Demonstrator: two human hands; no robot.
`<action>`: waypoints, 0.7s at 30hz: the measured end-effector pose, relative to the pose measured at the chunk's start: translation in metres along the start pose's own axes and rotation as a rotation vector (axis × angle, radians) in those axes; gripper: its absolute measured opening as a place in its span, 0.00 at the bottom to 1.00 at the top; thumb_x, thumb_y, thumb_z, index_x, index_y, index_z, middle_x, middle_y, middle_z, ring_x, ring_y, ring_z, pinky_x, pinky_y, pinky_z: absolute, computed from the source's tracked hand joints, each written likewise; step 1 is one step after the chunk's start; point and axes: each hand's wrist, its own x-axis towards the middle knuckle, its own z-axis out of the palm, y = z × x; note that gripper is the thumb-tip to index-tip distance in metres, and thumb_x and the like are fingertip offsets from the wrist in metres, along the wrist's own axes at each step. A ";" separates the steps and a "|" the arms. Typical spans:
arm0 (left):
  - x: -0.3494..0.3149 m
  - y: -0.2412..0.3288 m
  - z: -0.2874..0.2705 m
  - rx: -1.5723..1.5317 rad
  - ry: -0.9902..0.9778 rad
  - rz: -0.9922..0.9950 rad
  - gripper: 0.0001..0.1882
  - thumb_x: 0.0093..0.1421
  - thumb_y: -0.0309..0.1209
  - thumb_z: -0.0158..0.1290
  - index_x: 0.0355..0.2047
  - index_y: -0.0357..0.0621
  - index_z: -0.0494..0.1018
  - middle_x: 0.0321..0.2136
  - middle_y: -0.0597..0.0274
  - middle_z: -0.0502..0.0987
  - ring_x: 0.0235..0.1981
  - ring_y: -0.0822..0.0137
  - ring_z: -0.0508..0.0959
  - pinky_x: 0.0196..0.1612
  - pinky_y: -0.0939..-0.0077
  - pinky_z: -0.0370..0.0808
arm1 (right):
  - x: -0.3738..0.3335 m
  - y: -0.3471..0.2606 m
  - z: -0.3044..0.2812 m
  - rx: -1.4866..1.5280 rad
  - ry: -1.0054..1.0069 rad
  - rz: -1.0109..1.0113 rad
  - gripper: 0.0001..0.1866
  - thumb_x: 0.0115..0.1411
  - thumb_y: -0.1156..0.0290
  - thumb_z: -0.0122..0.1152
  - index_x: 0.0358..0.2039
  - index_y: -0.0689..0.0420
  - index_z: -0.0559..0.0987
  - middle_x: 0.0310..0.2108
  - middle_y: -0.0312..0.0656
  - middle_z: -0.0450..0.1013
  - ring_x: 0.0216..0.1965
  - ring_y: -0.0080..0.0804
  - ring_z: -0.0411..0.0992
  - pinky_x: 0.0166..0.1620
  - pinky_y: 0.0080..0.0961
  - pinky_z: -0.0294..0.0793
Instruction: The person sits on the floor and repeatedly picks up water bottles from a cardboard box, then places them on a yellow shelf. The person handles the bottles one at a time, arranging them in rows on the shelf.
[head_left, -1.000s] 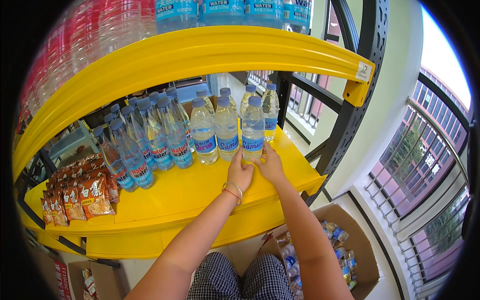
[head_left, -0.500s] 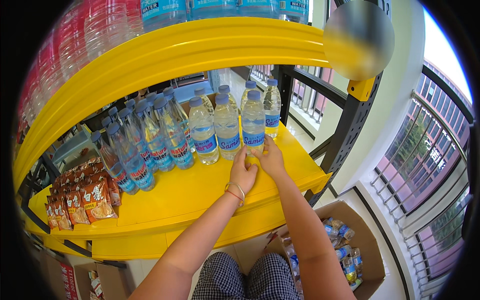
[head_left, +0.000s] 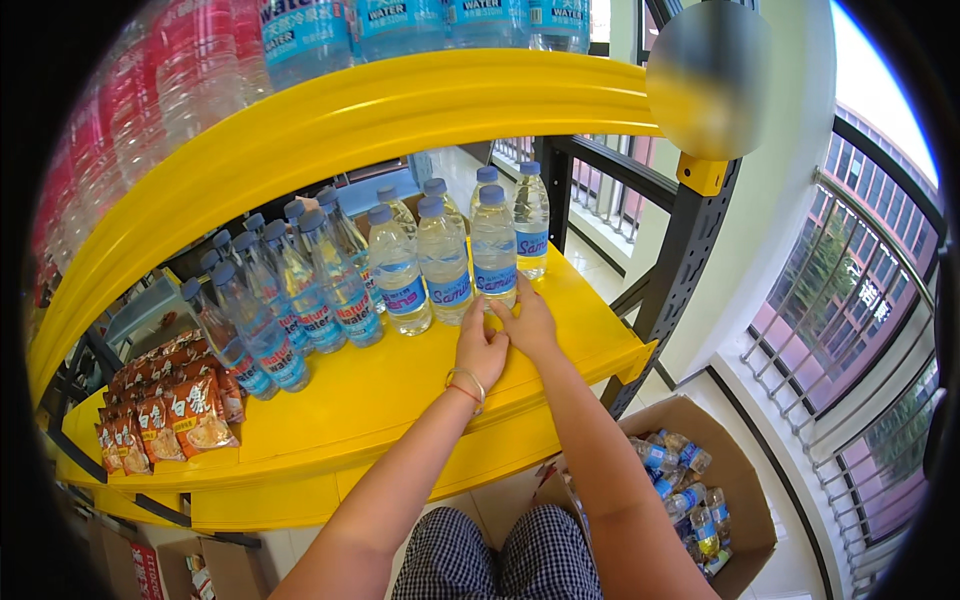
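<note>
A clear water bottle (head_left: 493, 245) with a blue cap and blue label stands upright at the front right of a group on the yellow shelf (head_left: 400, 400). My left hand (head_left: 481, 347) has its fingers at the bottle's lower left side. On the lower right side, my right hand (head_left: 528, 322) presses with its fingers, so the bottle's base is held between both hands. Just left of it stands a matching bottle (head_left: 443, 255), then another bottle (head_left: 396, 270). One more bottle (head_left: 531, 225) is behind on the right. Fingertips are partly hidden against the base.
Slimmer tapered bottles (head_left: 338, 285) stand in rows to the left, beside brown snack packets (head_left: 195, 415). A yellow beam (head_left: 400, 95) crosses above, under more bottles. At the right rises a dark shelf post (head_left: 672, 270). A cardboard box (head_left: 745, 500) of bottles sits on the floor.
The view has shifted slightly, so the bottles appear a little further left. My hands have come slightly closer together around the base of the same bottle.
</note>
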 end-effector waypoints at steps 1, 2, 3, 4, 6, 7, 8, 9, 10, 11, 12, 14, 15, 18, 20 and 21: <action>0.001 0.002 0.002 0.040 0.011 0.028 0.34 0.53 0.22 0.49 0.61 0.38 0.52 0.60 0.48 0.56 0.59 0.56 0.61 0.50 0.75 0.69 | 0.001 0.002 -0.002 0.024 0.001 -0.013 0.38 0.50 0.60 0.64 0.58 0.61 0.60 0.45 0.57 0.70 0.47 0.55 0.68 0.48 0.39 0.68; 0.002 -0.001 0.003 0.079 0.028 0.054 0.34 0.53 0.22 0.49 0.61 0.38 0.52 0.59 0.48 0.56 0.58 0.55 0.62 0.50 0.75 0.69 | 0.001 0.003 -0.002 0.017 0.011 -0.027 0.39 0.50 0.60 0.64 0.58 0.63 0.60 0.46 0.57 0.70 0.48 0.54 0.68 0.49 0.40 0.68; 0.005 -0.007 0.005 0.117 0.044 0.080 0.34 0.53 0.23 0.49 0.61 0.38 0.52 0.59 0.48 0.57 0.58 0.54 0.62 0.50 0.74 0.70 | 0.001 0.005 -0.002 0.009 0.022 -0.039 0.39 0.50 0.60 0.64 0.58 0.65 0.59 0.46 0.57 0.70 0.48 0.54 0.68 0.49 0.40 0.68; 0.005 -0.006 0.005 0.154 0.056 0.110 0.34 0.53 0.23 0.49 0.61 0.38 0.53 0.58 0.47 0.57 0.57 0.54 0.63 0.49 0.74 0.70 | 0.000 0.003 -0.004 0.000 0.040 -0.051 0.40 0.49 0.60 0.64 0.57 0.66 0.59 0.47 0.57 0.69 0.49 0.54 0.68 0.50 0.40 0.67; 0.004 -0.004 0.004 0.173 0.074 0.103 0.33 0.52 0.24 0.49 0.59 0.36 0.54 0.57 0.45 0.57 0.53 0.53 0.66 0.49 0.73 0.70 | -0.010 0.000 -0.009 -0.034 0.023 -0.043 0.39 0.50 0.62 0.64 0.57 0.67 0.59 0.48 0.57 0.69 0.49 0.53 0.68 0.50 0.39 0.67; 0.003 -0.003 0.003 0.192 0.092 0.102 0.32 0.53 0.23 0.49 0.59 0.37 0.55 0.56 0.47 0.59 0.54 0.54 0.66 0.50 0.73 0.70 | -0.017 -0.002 -0.012 -0.050 0.019 -0.032 0.39 0.50 0.62 0.64 0.57 0.68 0.59 0.48 0.57 0.69 0.49 0.53 0.67 0.51 0.38 0.67; 0.003 -0.001 0.004 0.208 0.109 0.102 0.31 0.53 0.23 0.49 0.58 0.38 0.55 0.55 0.48 0.60 0.54 0.55 0.65 0.50 0.73 0.70 | -0.024 -0.003 -0.016 -0.052 0.017 -0.038 0.39 0.50 0.63 0.64 0.57 0.67 0.59 0.48 0.57 0.69 0.50 0.52 0.67 0.51 0.38 0.67; 0.002 0.002 0.005 0.186 0.153 0.110 0.27 0.52 0.23 0.49 0.54 0.37 0.60 0.49 0.49 0.64 0.48 0.57 0.70 0.47 0.73 0.72 | -0.030 -0.005 -0.020 -0.055 0.017 -0.045 0.38 0.50 0.64 0.64 0.57 0.67 0.59 0.48 0.57 0.69 0.50 0.52 0.67 0.51 0.38 0.67; 0.001 0.000 0.003 0.223 0.160 0.142 0.25 0.52 0.22 0.49 0.52 0.37 0.62 0.47 0.50 0.65 0.45 0.58 0.71 0.45 0.73 0.72 | -0.040 -0.011 -0.023 -0.050 0.009 -0.038 0.38 0.50 0.64 0.63 0.57 0.67 0.59 0.48 0.56 0.69 0.50 0.52 0.67 0.52 0.38 0.67; 0.003 -0.004 0.000 0.259 0.167 0.175 0.23 0.52 0.22 0.49 0.50 0.36 0.63 0.45 0.50 0.66 0.43 0.59 0.71 0.43 0.73 0.73 | -0.051 -0.017 -0.027 0.000 0.010 0.001 0.32 0.51 0.67 0.62 0.54 0.65 0.63 0.48 0.54 0.70 0.50 0.49 0.68 0.52 0.36 0.67; 0.004 -0.005 -0.001 0.293 0.173 0.212 0.22 0.52 0.21 0.49 0.49 0.36 0.64 0.42 0.51 0.67 0.40 0.60 0.72 0.41 0.73 0.73 | -0.062 -0.023 -0.034 0.064 0.010 -0.009 0.29 0.51 0.68 0.62 0.53 0.64 0.65 0.47 0.53 0.70 0.50 0.48 0.68 0.51 0.36 0.68; -0.001 0.000 0.005 0.256 0.162 0.301 0.19 0.51 0.21 0.47 0.45 0.38 0.66 0.37 0.53 0.68 0.34 0.60 0.72 0.37 0.73 0.72 | -0.090 -0.026 -0.043 0.186 0.003 -0.010 0.24 0.52 0.70 0.61 0.50 0.62 0.69 0.46 0.51 0.71 0.49 0.45 0.69 0.50 0.34 0.69; 0.002 -0.002 0.004 0.255 0.115 0.350 0.19 0.51 0.21 0.46 0.45 0.38 0.66 0.36 0.52 0.68 0.33 0.59 0.72 0.37 0.72 0.72 | -0.107 -0.029 -0.045 0.206 0.020 -0.044 0.21 0.53 0.71 0.60 0.48 0.61 0.70 0.46 0.50 0.71 0.48 0.44 0.70 0.49 0.33 0.70; 0.011 -0.005 0.008 0.269 0.055 0.454 0.17 0.52 0.22 0.45 0.43 0.40 0.68 0.37 0.51 0.70 0.35 0.55 0.72 0.40 0.70 0.71 | -0.156 -0.037 -0.067 0.239 0.045 -0.136 0.15 0.54 0.73 0.58 0.44 0.59 0.74 0.44 0.47 0.72 0.45 0.42 0.71 0.46 0.30 0.73; 0.010 -0.004 0.012 0.350 0.022 0.524 0.15 0.53 0.22 0.44 0.43 0.40 0.69 0.39 0.50 0.72 0.39 0.53 0.73 0.42 0.67 0.70 | -0.183 -0.031 -0.080 0.287 0.073 -0.122 0.14 0.55 0.73 0.57 0.43 0.58 0.74 0.42 0.47 0.73 0.43 0.42 0.71 0.43 0.29 0.74; 0.004 0.003 0.018 0.325 -0.028 0.547 0.15 0.54 0.23 0.44 0.43 0.40 0.69 0.39 0.51 0.72 0.39 0.53 0.73 0.42 0.67 0.70 | -0.198 -0.020 -0.088 0.248 0.087 -0.118 0.13 0.55 0.74 0.57 0.42 0.58 0.74 0.42 0.47 0.73 0.42 0.41 0.72 0.42 0.29 0.74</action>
